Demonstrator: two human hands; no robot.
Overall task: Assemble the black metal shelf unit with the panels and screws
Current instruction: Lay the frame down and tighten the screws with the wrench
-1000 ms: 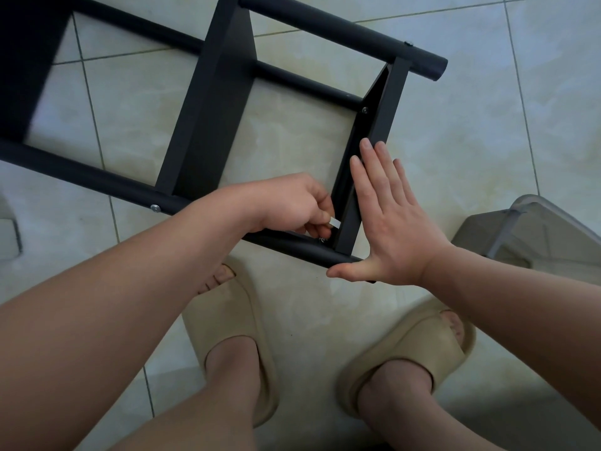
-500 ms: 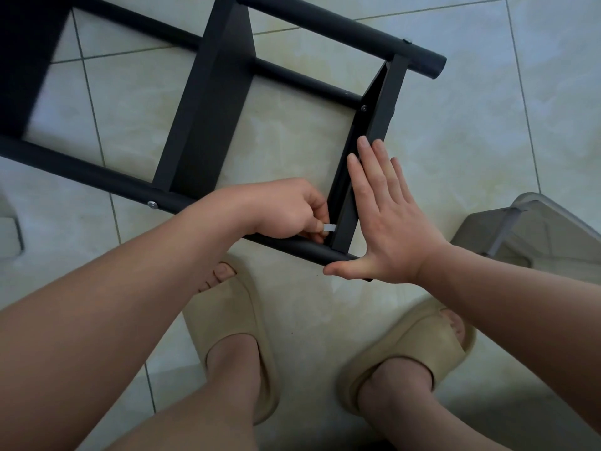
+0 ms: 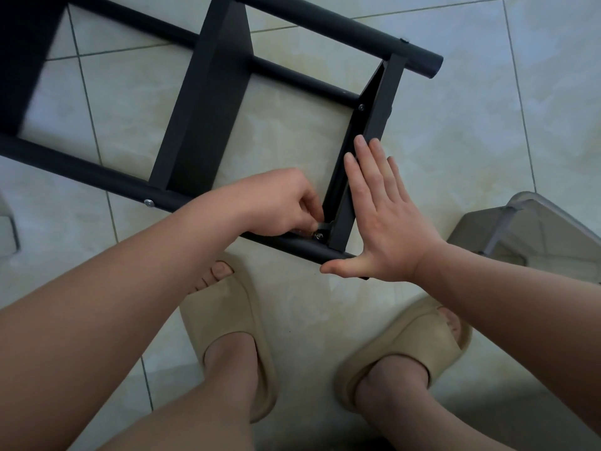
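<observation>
The black metal shelf unit (image 3: 208,102) lies on its side on the tiled floor, its tube legs running left to right. My right hand (image 3: 387,219) presses flat, fingers straight, against the outside of the end panel (image 3: 379,125). My left hand (image 3: 279,203) pinches a small silver tool (image 3: 322,225) at a screw (image 3: 319,236) in the near corner, where the end panel meets the near tube. Another screw (image 3: 361,107) shows at the panel's far corner, and one more screw (image 3: 149,202) sits in the near tube.
My two feet in beige slippers (image 3: 227,333) stand just below the frame. A translucent grey plastic stool or bin (image 3: 527,229) sits at the right. A pale object (image 3: 8,222) is cut off at the left edge.
My left hand has turned slightly at the corner, and the screw head below the silver tool has come into sight. My right hand stays flat on the panel.
</observation>
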